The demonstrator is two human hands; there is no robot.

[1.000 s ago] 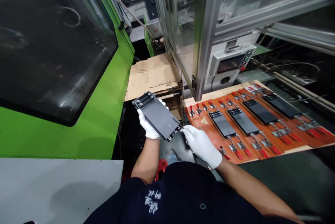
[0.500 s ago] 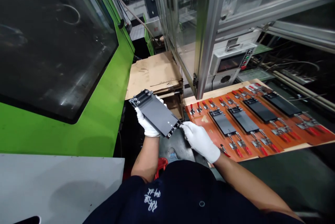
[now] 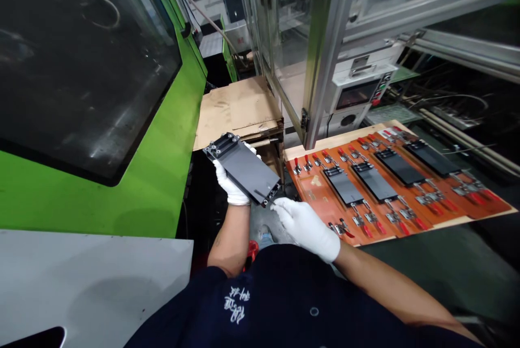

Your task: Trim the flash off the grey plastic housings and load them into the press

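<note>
Green machine (image 3: 162,147). Left hand (image 3: 232,189), white-gloved — grip closed on one dark panel (image 3: 247,171), held before the torso. Right hand (image 3: 305,226), white-gloved, at panel's lower end — grip state unclear. Orange surface (image 3: 320,208): four similar panels (image 3: 376,182), red-handled clamps (image 3: 368,230).

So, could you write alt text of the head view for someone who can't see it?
A person's gloved left hand holds a flat dark panel, the gloved right hand at its lower end. To the right, four similar panels lie among red-handled clamps on an orange board; a green machine stands to the left.
</note>
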